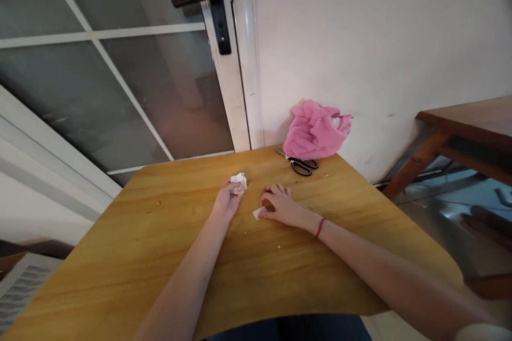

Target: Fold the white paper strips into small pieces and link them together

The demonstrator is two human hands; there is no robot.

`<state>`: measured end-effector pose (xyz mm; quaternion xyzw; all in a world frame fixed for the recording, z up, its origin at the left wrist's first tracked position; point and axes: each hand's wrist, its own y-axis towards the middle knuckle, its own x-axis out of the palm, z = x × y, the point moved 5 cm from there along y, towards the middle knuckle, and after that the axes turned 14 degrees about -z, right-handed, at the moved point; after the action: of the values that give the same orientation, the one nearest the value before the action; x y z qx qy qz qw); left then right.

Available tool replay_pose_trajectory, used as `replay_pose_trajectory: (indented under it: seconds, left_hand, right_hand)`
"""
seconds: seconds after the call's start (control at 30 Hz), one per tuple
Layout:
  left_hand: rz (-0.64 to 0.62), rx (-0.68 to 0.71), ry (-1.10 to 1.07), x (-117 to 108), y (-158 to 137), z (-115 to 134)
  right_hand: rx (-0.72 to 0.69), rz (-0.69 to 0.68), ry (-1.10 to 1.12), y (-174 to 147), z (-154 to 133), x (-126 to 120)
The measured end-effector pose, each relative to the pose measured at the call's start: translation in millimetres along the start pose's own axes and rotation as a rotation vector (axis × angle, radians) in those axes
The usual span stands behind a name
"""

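From the head camera, I see two bare forearms reaching over a yellowish wooden table [172, 256]. The left hand [227, 201] is closed around a small bundle of white paper pieces [239, 182], its thumb across them, near the middle of the tabletop. Just beside it, the right hand [282, 208] pinches a single white slip [257, 214] between thumb and forefinger, the other fingers loosely curled; whether the slip touches the wood, I can't tell. A red bracelet [320, 228] circles the right wrist. Past the right hand, black-handled scissors [303, 165] lie near the far edge, right by a crumpled pink cloth [316, 130] against the white wall [360, 37]. A few pale crumbs [279, 246] dot the wood nearer the person.
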<state>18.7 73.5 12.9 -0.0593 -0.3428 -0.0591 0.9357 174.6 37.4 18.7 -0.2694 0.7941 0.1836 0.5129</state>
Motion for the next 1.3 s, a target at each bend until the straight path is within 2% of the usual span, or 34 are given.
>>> replay_pose_trajectory:
  seconds: [0.2,0.3,0.4,0.5,0.57,0.73,0.93,1.1,1.3]
  left_hand:
    - [-0.035,0.017,0.059,5.1,-1.0,0.0]
    - [-0.059,0.027,0.119,6.0,-0.3,-1.3]
    - [-0.096,0.034,0.188,8.9,-0.7,-5.0]
    - [-0.142,0.016,0.245,16.6,-4.1,-12.8]
    - [-0.175,-0.005,0.271,23.9,-8.0,-19.4]
    - [-0.229,-0.045,0.289,39.9,-17.2,-31.2]
    - [-0.244,-0.035,0.353,42.9,-19.6,-35.5]
    - [-0.258,0.054,0.522,39.4,-17.7,-33.7]
    - [-0.248,0.191,0.706,38.5,-14.1,-22.7]
  right_hand:
    - [0.048,-0.012,0.129,1.4,1.0,-5.0]
    - [0.012,-0.02,0.209,0.6,-1.2,-9.9]
    - [-0.039,-0.026,0.4,0.0,-0.6,-14.5]
    - [-0.065,0.077,0.606,-0.9,3.4,-22.5]
    - [-0.071,0.149,0.66,-1.6,5.4,-26.7]
    - [-0.027,0.179,0.659,-1.1,8.0,-24.8]
    - [0.004,0.233,0.614,0.7,13.2,-16.9]
    - [0.069,0.431,0.52,-3.2,23.2,-20.0]
    - [-0.003,0.377,0.435,-4.8,16.3,-27.9]
